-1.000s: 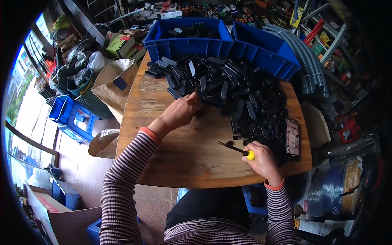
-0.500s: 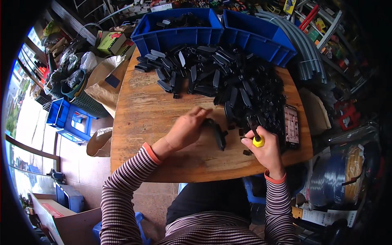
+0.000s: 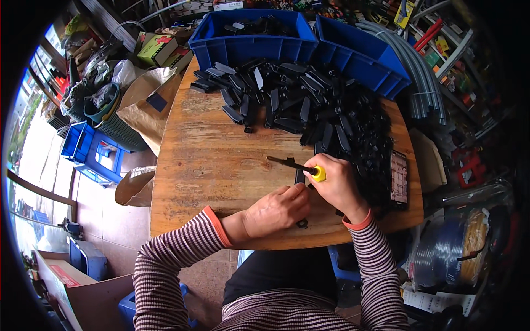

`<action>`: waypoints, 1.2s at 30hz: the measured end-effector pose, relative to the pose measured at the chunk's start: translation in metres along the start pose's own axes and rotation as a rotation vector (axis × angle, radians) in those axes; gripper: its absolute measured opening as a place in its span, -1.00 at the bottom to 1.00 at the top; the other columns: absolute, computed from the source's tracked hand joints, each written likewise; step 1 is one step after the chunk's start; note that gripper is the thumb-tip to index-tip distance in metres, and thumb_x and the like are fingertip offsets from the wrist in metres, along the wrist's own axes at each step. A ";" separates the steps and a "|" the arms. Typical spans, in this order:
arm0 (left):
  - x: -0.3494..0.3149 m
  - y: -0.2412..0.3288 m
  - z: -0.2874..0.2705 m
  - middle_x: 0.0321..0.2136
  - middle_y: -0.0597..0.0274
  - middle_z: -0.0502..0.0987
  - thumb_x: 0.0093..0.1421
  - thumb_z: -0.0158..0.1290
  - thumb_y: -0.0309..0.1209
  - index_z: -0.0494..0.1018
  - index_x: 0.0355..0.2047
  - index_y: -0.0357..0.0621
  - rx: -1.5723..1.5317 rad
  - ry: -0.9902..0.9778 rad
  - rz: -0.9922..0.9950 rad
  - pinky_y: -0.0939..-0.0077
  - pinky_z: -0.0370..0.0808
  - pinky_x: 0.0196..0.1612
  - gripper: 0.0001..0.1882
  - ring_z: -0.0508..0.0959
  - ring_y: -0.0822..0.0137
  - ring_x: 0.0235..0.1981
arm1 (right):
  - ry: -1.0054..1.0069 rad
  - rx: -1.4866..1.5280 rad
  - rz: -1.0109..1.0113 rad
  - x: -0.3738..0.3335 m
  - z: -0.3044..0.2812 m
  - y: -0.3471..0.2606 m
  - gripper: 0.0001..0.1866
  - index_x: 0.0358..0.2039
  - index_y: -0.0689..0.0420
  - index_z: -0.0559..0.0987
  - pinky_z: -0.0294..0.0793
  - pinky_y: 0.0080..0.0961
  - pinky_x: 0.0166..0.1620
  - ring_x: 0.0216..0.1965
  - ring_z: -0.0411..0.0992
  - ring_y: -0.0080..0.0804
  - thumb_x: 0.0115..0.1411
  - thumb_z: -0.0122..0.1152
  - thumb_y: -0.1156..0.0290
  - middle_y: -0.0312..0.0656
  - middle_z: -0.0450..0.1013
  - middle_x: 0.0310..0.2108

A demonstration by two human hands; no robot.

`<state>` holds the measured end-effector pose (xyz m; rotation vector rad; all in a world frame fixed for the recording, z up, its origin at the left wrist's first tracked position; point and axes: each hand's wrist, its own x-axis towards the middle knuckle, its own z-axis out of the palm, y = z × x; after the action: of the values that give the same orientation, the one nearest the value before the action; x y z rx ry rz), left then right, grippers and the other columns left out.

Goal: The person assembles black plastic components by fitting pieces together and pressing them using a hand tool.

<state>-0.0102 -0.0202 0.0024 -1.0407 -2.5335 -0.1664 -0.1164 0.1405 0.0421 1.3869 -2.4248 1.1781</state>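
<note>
My left hand is closed around an elongated black plastic part, close to the table's front edge. The part's upper end shows above my fingers, and a small rounded end peeks out below them. In my right hand is a screwdriver-like tool with a yellow handle. Its dark shaft points left over the table, with a small dark lump partway along it. Both hands nearly meet. Beyond them spreads a large heap of similar black plastic parts.
Two blue bins stand at the table's back; the left one contains black parts. A phone lies at the right edge of the wooden table. Grey tubing hangs at right, and a brown paper bag is at left.
My left hand has come down and right and now grips the black part that lay on the table. My right hand has moved left, and the tool now points left.
</note>
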 end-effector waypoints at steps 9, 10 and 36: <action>-0.006 0.002 -0.008 0.01 -0.05 0.40 0.02 0.01 -0.41 0.40 -0.07 -0.31 -0.118 -0.016 -0.310 0.38 0.46 -0.03 -0.57 0.45 0.10 0.00 | 0.011 -0.038 0.123 -0.001 -0.008 -0.006 -0.86 -0.42 0.22 0.48 0.44 -0.39 -0.44 -0.47 0.51 -0.08 0.03 0.29 0.58 -0.05 0.49 -0.50; -0.007 0.004 -0.007 0.03 -0.08 0.39 0.03 0.01 -0.41 0.39 -0.06 -0.32 -0.128 -0.080 -0.385 0.37 0.45 -0.02 -0.56 0.46 0.10 -0.01 | -0.019 -0.052 0.145 -0.002 -0.010 -0.006 -0.87 -0.42 0.20 0.48 0.44 -0.37 -0.45 -0.46 0.51 -0.05 0.04 0.28 0.57 -0.06 0.49 -0.51; 0.020 -0.003 0.009 -0.07 0.05 0.43 0.09 -0.02 -0.37 0.43 -0.15 -0.22 -0.236 -0.008 0.040 0.26 0.41 0.09 -0.68 0.37 0.06 0.07 | -0.104 -0.041 0.227 -0.009 -0.015 0.005 -0.84 -0.41 0.24 0.48 0.45 -0.37 -0.44 -0.46 0.51 -0.03 0.04 0.29 0.50 -0.02 0.48 -0.54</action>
<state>-0.0282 -0.0065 0.0021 -1.1800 -2.5430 -0.4593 -0.1194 0.1583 0.0454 1.2156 -2.7230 1.1191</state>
